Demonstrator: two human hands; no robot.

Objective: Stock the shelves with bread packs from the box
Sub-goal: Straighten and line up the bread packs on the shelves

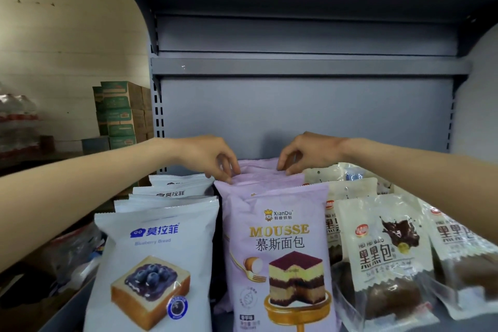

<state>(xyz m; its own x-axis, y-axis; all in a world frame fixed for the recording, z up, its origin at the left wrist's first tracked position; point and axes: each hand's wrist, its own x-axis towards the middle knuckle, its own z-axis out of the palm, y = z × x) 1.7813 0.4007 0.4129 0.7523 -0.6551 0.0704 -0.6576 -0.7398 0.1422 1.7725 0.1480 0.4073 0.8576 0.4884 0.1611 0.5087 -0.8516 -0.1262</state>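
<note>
Two hands: my left hand (213,158) and right hand (301,153) each pinched the top seam of the rear pink mousse pack (258,170), at twelve o'clock of its row on the shelf (310,67).
Handling: I judged it light, soft, crushable, slippery film.
Hold: the crimped seam.
Neighbours: blueberry packs (159,250) at nine o'clock, chocolate packs (385,256) at three.

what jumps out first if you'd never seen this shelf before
Two hands meet at the middle of the shelf: the left hand and right hand both pinch the top edge of a pink mousse bread pack at the back of its row. Nearest the camera, three rows stand side by side: blue-white blueberry bread packs on the left, pink mousse packs in the centre, cream chocolate bread packs on the right.
</note>
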